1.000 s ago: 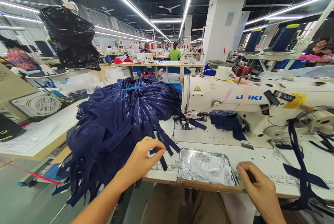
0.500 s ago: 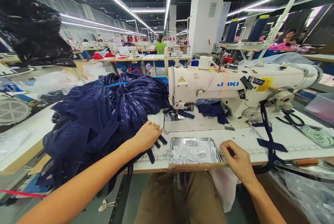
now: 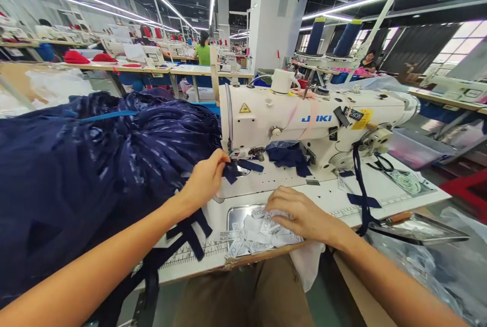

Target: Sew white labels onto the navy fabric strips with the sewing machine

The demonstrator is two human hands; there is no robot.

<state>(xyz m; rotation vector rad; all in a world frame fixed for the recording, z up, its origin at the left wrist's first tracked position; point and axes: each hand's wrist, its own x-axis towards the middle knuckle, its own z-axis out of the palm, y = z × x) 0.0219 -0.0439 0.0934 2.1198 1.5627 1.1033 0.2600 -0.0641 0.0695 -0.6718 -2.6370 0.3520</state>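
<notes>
Beside the needle area of the white sewing machine (image 3: 262,126), my left hand (image 3: 205,182) pinches the end of a navy fabric strip (image 3: 230,173). My right hand (image 3: 300,210) reaches over the metal tray (image 3: 229,215), its fingers loosely curved and apart, touching the white printed labels (image 3: 251,230) lying there. Whether a label is between those fingertips is hidden. A large heap of navy garments with straps (image 3: 95,164) is piled left of the machine. Loose navy strap ends (image 3: 194,238) hang over the ruler tape at the table edge.
Navy scraps (image 3: 289,157) lie under the machine arm. To the right are black scissors (image 3: 381,163), a coil of pale green cord (image 3: 405,181), a hanging navy strap (image 3: 361,180) and a second metal tray (image 3: 429,228). Thread cones (image 3: 315,36) stand behind; co-workers sit farther back.
My left hand has moved up from the strap ends to the needle area with a navy strip. My right hand has moved left from the tray's edge onto the labels. The view has turned right.
</notes>
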